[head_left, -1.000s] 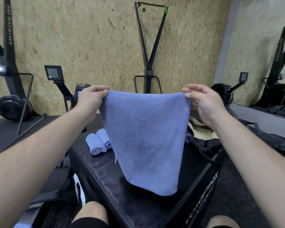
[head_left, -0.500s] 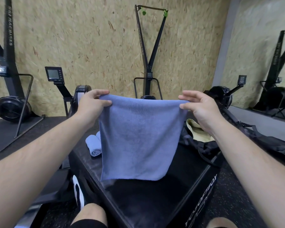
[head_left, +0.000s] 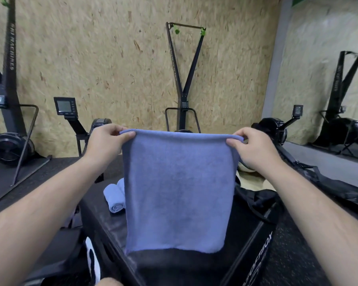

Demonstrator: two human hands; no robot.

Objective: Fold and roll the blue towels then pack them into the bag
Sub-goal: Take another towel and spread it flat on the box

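Blue towel (head_left: 176, 193) hangs flat above the black box (head_left: 184, 265). Left hand (head_left: 105, 141) pinches 1 top corner, right hand (head_left: 254, 149) the other. Risk: if either pinch slips, the fold skews. 2 rolled towels (head_left: 115, 196) lie on the box's left part and could be knocked when the towel is laid down. Bag (head_left: 258, 200) sits at the box's right, partly hidden.

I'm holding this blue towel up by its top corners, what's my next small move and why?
Probably lower the towel flat onto the box: left hand and right hand each pinch a top corner, it hangs over the box top, and folding likely needs a surface.
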